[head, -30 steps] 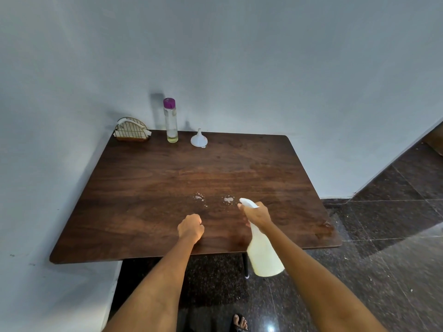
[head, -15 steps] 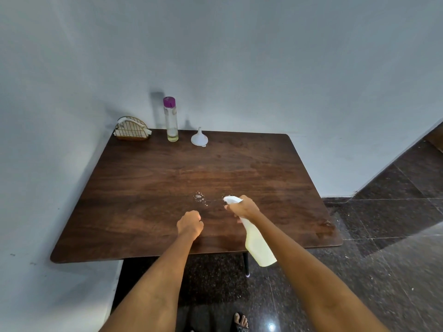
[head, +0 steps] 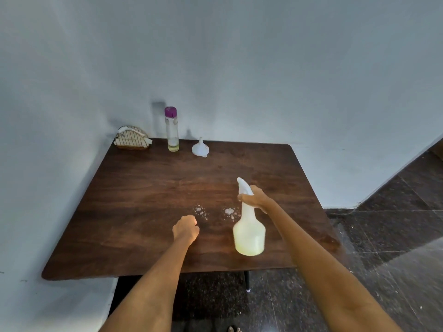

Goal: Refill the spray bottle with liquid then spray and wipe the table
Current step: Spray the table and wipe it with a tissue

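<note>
My right hand (head: 255, 198) grips the neck of a white spray bottle (head: 249, 232) holding pale yellow liquid, its nozzle pointing away over the dark wooden table (head: 143, 248). The bottle hangs above the table's near right part. Two patches of white spray droplets, the left one (head: 200, 210) and the right one (head: 230, 212), lie on the wood just left of the bottle. My left hand (head: 186, 228) rests as a closed fist on the table near the left patch, holding nothing that I can see.
At the table's far edge stand a clear bottle with a purple cap (head: 171, 129), a white funnel (head: 200, 147) upside down, and a wire napkin holder (head: 131, 138). Walls close in behind and to the left. Dark tiled floor (head: 395, 248) lies on the right.
My right hand has lifted the spray bottle up and forward to the right, tipping it more upright. The second droplet patch is uncovered again. My left fist has stayed put.
</note>
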